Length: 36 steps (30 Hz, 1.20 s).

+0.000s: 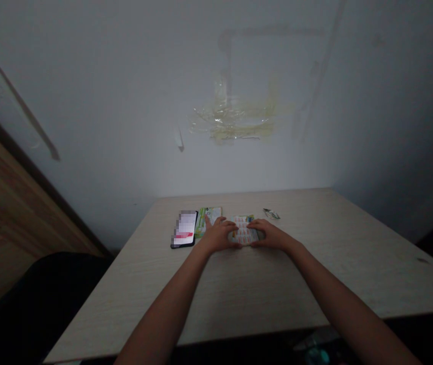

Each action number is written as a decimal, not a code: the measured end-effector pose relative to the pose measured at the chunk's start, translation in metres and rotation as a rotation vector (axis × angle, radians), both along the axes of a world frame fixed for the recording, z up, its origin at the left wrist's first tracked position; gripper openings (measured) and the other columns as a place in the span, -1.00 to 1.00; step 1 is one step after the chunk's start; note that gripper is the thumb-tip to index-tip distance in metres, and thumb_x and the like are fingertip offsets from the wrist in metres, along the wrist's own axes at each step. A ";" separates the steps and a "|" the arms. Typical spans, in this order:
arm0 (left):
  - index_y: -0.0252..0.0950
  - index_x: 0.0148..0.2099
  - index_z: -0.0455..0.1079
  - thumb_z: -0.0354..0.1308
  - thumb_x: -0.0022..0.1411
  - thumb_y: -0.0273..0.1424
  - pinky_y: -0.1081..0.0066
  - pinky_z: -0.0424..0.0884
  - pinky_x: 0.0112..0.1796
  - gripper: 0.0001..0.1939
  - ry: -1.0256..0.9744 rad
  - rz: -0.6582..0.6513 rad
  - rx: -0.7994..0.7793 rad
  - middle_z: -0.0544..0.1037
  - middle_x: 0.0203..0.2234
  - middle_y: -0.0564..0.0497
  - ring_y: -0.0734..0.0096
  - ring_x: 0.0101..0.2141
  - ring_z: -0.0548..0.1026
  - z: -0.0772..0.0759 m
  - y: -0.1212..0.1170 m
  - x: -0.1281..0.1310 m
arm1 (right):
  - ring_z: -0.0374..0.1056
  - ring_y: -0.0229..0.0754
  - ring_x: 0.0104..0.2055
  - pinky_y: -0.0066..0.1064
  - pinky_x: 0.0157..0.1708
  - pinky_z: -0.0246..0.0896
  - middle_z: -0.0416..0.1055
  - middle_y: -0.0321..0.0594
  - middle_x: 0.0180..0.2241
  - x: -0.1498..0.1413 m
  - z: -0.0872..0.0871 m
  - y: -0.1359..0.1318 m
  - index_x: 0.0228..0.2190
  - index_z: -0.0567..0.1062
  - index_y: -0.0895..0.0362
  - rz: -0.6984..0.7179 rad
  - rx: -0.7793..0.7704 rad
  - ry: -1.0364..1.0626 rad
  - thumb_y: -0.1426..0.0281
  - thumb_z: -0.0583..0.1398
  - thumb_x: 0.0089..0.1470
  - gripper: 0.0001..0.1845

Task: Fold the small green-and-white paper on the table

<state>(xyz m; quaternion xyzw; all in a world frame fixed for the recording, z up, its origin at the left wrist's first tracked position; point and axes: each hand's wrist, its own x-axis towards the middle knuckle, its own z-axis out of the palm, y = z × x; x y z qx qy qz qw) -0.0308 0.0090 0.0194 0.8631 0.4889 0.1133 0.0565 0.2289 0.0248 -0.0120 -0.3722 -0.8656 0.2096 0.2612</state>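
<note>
On the table between my hands lies a small printed sheet [244, 235], pale with rows of reddish print and a coloured top edge. It is too blurred to read or to tell whether it is a card or a flat packet. My left hand [219, 236] curls its fingers and thumb at the left edge. At the right edge, my right hand [269, 235] does the same with bent fingers. Just beyond my left hand is a green-and-white printed leaflet [202, 223], partly covered by that hand. A phone [186, 230] with a lit screen lies face up beside the leaflet.
A small crumpled wrapper [272, 213] sits behind my right hand on the pale wooden table [262, 294]. The wall [125, 101] with peeling clear tape [235, 121] stands behind the table. At the left is a black chair-like shape [49, 294].
</note>
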 end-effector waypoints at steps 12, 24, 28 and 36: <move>0.06 0.08 0.45 0.18 0.12 0.08 -0.38 -0.38 0.19 -0.49 -0.021 0.017 -0.038 0.47 0.12 0.02 -0.04 0.25 0.15 0.008 -0.003 -0.003 | 0.30 0.02 0.14 -0.06 0.19 0.13 0.40 -0.04 0.08 0.002 -0.001 0.001 0.07 0.46 0.06 -0.053 -0.032 0.037 0.21 0.40 -0.11 -0.33; 0.04 0.05 0.47 0.06 0.23 0.08 -0.38 -0.52 0.16 -0.54 -0.113 0.042 -0.049 0.52 0.07 0.01 0.04 0.21 0.21 0.008 -0.003 0.000 | 0.40 -0.01 0.00 -0.10 0.10 0.23 0.51 -0.06 -0.06 0.008 0.005 0.001 -0.05 0.55 0.10 -0.129 -0.003 0.084 0.20 0.28 0.06 -0.57; 0.06 0.09 0.44 0.02 0.26 0.08 -0.39 -0.46 0.17 -0.54 -0.141 0.068 -0.041 0.52 0.04 -0.01 0.07 0.18 0.28 0.009 -0.003 0.000 | 0.42 -0.01 -0.02 -0.12 0.07 0.25 0.53 -0.07 -0.07 -0.001 0.012 -0.003 -0.06 0.56 0.09 -0.158 -0.001 0.106 0.18 0.18 0.16 -0.62; -0.02 0.12 0.41 0.16 0.24 -0.10 -0.30 -0.38 0.22 -0.58 -0.205 0.194 0.033 0.56 -0.01 -0.03 0.10 0.10 0.39 -0.007 0.000 0.006 | 0.45 -0.04 -0.13 -0.20 -0.04 0.27 0.58 -0.13 -0.20 -0.008 0.013 -0.003 -0.11 0.58 0.08 -0.179 0.015 0.146 0.29 0.24 0.09 -0.68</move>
